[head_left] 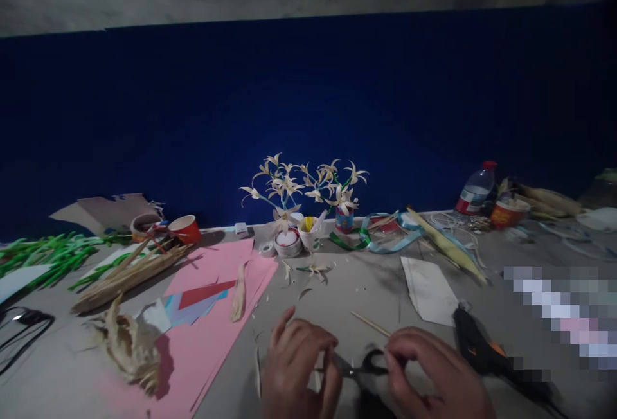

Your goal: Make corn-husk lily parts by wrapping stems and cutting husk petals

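My left hand [301, 364] is closed, thumb and index finger pressed together at the bottom middle; anything pinched there is too small to make out. My right hand [434, 367] is closed as well, its fingertips meeting just right of the scissors; I cannot make out what is in them. Between the hands, a pair of black-handled scissors [353, 372] lies on the table, partly hidden. A thin wooden stick [369, 323] runs up to the right fingers; whether they touch it is unclear. Beyond, a small pale husk flower [315, 269] lies on the table.
Husk flowers [284, 184] stand in small pots at the back. Pink paper [212, 342] and dried corn husks [130, 345] lie left, beside green stems [53, 255]. To the right are a black glue gun [482, 348], white paper [429, 290], ribbons [390, 242] and a bottle [477, 189].
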The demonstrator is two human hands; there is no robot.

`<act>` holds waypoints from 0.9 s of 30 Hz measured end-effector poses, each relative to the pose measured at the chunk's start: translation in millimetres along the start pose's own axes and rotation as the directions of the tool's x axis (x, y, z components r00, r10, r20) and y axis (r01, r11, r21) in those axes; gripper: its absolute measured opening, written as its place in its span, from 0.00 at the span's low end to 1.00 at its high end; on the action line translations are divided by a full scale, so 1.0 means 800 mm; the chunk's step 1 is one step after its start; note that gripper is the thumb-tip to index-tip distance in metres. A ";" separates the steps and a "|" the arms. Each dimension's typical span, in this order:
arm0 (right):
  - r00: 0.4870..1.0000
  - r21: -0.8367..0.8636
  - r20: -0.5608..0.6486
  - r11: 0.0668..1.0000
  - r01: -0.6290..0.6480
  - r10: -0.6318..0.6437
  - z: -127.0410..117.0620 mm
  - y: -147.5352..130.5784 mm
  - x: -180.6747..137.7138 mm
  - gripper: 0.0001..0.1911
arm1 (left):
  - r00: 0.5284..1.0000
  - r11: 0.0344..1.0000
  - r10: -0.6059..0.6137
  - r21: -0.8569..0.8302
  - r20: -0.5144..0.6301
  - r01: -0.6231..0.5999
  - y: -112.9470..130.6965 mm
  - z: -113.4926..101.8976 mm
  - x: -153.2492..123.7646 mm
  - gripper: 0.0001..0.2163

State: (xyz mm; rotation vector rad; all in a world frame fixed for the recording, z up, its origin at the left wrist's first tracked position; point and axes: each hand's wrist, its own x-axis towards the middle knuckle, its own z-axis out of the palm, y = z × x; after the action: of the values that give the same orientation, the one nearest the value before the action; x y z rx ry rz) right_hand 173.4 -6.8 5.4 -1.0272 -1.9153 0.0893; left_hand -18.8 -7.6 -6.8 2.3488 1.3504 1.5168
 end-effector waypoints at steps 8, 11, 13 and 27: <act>0.979 -0.053 0.031 0.978 0.203 -0.202 -0.005 0.018 -0.011 0.11 | 0.786 0.451 -0.401 -0.646 0.471 0.616 0.013 0.012 -0.002 0.17; 0.950 -0.032 0.079 0.952 0.305 -0.302 -0.005 0.028 -0.017 0.13 | 0.678 0.094 -0.376 -0.701 0.632 0.707 0.014 0.026 -0.005 0.15; 0.946 -0.009 0.071 0.948 0.318 -0.317 -0.002 0.033 -0.019 0.14 | 0.639 -0.011 -0.350 -0.685 0.685 0.729 0.014 0.031 -0.007 0.17; 0.852 0.711 0.418 0.470 -0.523 0.316 0.020 0.010 -0.023 0.10 | 0.914 0.776 -0.333 -0.483 0.233 0.406 0.021 0.023 -0.012 0.05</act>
State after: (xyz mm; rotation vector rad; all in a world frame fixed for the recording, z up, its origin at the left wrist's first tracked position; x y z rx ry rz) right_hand 170.3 -8.9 -20.3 -0.8121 -1.4508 1.3284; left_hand 4.5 -16.8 -15.7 1.6945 1.0992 1.3542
